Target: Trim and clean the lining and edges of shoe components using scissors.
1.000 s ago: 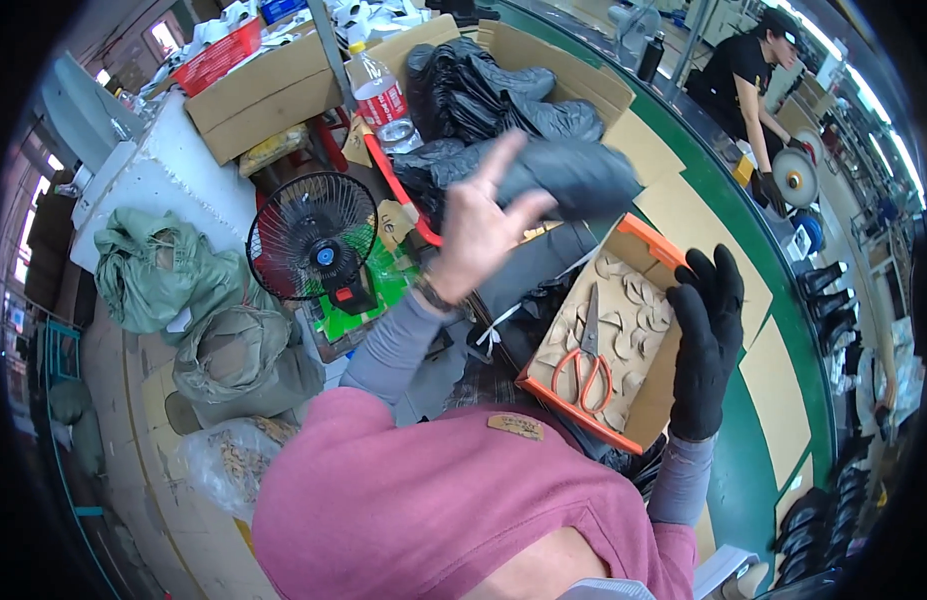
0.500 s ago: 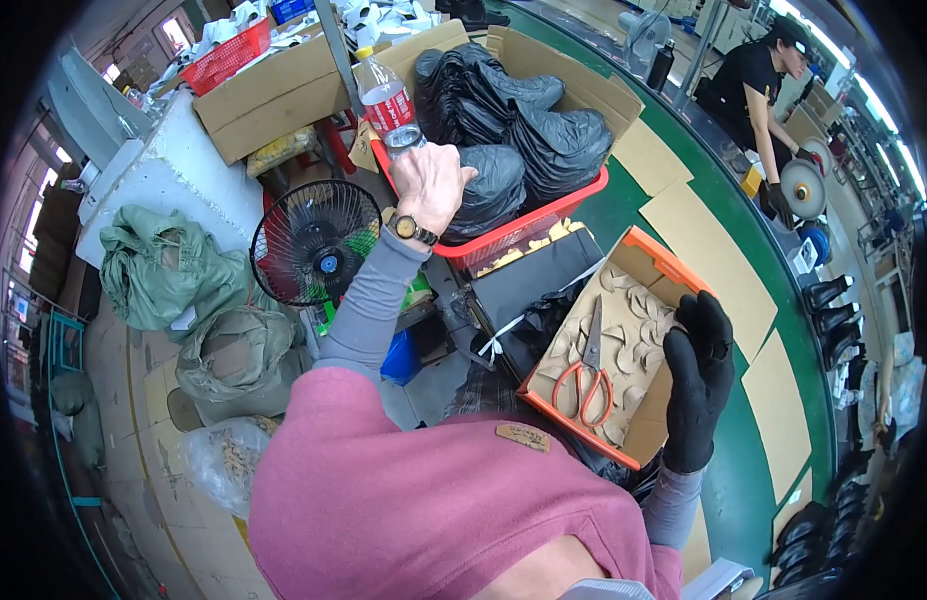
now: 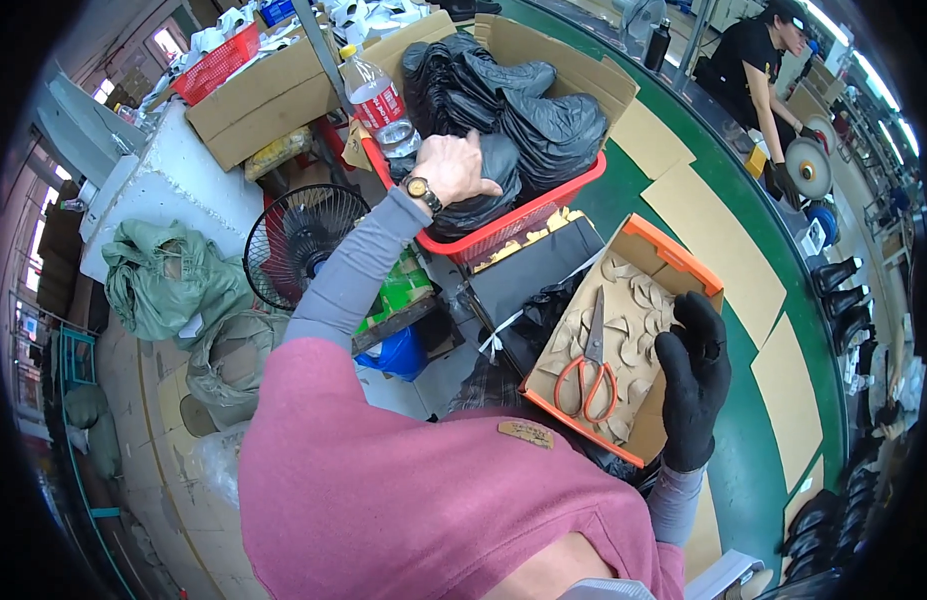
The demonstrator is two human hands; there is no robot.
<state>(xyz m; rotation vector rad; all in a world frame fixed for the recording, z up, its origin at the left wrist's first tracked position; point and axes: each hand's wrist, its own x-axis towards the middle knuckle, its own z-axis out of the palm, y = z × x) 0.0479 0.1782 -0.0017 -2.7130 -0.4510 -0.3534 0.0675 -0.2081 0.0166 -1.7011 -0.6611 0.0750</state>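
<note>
My left hand, bare and with a watch at its wrist, is over the black plastic bags in a red basket. Its thumb and index finger are spread; the other fingers are partly hidden. Just beyond it, a clear bottle with a red label leans at the basket's left side. My right hand, in a black glove, rests by the right wall of an orange-edged cardboard box, fingers curved with a gap to the thumb. Inside the box, red-handled scissors lie on several curved beige scraps.
A black fan stands left of my left forearm. Green sacks lie farther left. Cardboard sheets cover parts of the green table. Across it, a co-worker in black gloves handles a round wheel.
My left hand has moved right and slightly down, away from the bottle's base and over the black bags. The right hand, box and scissors have barely shifted.
</note>
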